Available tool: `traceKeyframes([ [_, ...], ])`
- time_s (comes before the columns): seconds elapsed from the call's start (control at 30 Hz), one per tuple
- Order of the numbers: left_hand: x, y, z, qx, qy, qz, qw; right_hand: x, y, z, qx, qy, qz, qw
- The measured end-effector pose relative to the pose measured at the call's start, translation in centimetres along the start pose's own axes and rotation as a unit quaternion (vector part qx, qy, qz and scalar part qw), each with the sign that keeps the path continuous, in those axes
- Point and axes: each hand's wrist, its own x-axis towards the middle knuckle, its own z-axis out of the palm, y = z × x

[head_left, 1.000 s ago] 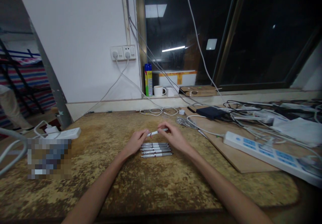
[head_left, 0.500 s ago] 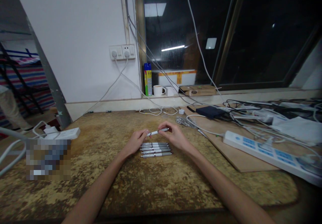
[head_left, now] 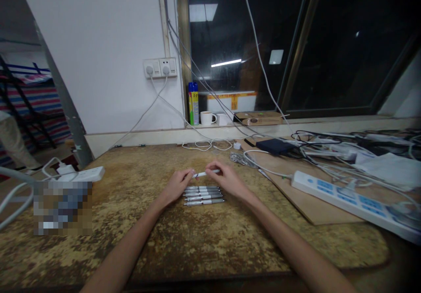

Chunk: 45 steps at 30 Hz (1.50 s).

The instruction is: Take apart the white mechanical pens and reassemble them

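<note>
A slim white pen (head_left: 199,174) is held between my two hands, just above the worn tabletop (head_left: 210,240). My left hand (head_left: 179,184) pinches its left end, and my right hand (head_left: 225,178) grips it near the right end, thumb and fingers closed around the barrel. Part of the pen's right side is hidden by those fingers. Directly below, several white and grey pens (head_left: 204,195) lie side by side in a neat stack of rows on the table, their grey ends pointing right.
At the right, a white power strip (head_left: 355,203) rests across a brown board (head_left: 305,196) among tangled cables. A plastic bag (head_left: 243,159) and a dark blue box (head_left: 276,146) lie behind. A mug (head_left: 207,118) and spray can (head_left: 194,104) stand on the sill; another power strip (head_left: 90,175) is left.
My right hand's fingers have shifted slightly left along the pen, covering more of its middle. My left hand and the row of pens have hardly moved.
</note>
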Motion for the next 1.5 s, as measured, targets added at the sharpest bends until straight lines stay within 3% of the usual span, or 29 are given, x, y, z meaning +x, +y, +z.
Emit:
traceKeyframes([
  [0.13,0.0,0.1,0.1,0.015,0.004,0.006,1.000,0.0,0.2,-0.1,-0.022,-0.012,0.022,0.999],
  [0.6,0.2,-0.5,0.1,-0.004,0.010,-0.011,1.000,0.4,0.5,-0.6,-0.016,0.024,-0.062,0.998],
  [0.9,0.3,-0.9,0.0,-0.034,0.009,-0.017,0.999,0.7,0.7,-0.8,0.031,0.060,0.028,0.997],
  [1.13,0.5,-0.9,-0.3,-0.037,0.048,0.008,0.998,1.0,1.3,-1.4,0.034,0.090,0.015,0.995],
  [1.5,0.9,-2.5,-0.2,-0.095,0.096,-0.004,0.991,1.2,1.7,-1.8,0.087,0.134,0.065,0.985],
])
